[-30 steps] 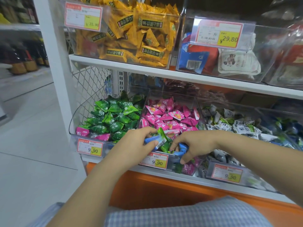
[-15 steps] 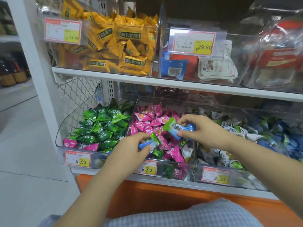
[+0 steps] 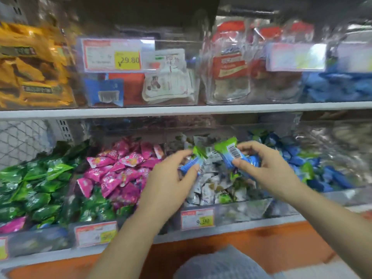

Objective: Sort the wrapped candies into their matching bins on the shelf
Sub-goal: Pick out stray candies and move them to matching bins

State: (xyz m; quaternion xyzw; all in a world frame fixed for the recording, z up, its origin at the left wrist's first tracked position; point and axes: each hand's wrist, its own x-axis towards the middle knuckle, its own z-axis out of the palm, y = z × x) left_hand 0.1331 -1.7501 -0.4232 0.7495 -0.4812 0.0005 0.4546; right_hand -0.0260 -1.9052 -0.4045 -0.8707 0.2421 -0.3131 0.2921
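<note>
- The left hand (image 3: 169,186) pinches a blue-green candy (image 3: 191,165) between the thumb and the curled fingertips. The wrapper's green end sticks up.
- The right hand (image 3: 269,172) pinches a barcoded candy (image 3: 234,156) of the same blue and green. Thumb and forefinger close on its middle, and the barcode faces up.
- Both candies are held over the white-wrapper bin (image 3: 247,211), which sits mid-shelf, and neither candy has been put down. The two hands are close together but do not touch.
- The matching blue bin (image 3: 340,195) stands just beside it toward the right end of the shelf (image 3: 261,225). It already holds a heap of blue wrappers with green ends.
- Judging from this, the sort is partway done. Two strays are in hand and look bound for the blue bin, but neither has been dropped in yet.
- Sorting remains elsewhere. A pink stray (image 3: 12,227) lies at the front left corner of the green bin (image 3: 40,243).
- Green wrappers (image 3: 94,212) crowd the front edge below the pink pile (image 3: 120,170), so that bin still looks mixed.
- The white-wrapper bin shows a few bright green pieces (image 3: 225,198) near its front wall. Blur keeps me from telling which kind they are.
- The far right end of the shelf is too smeared to judge.
- Several more picks seem needed after this pair.
</note>
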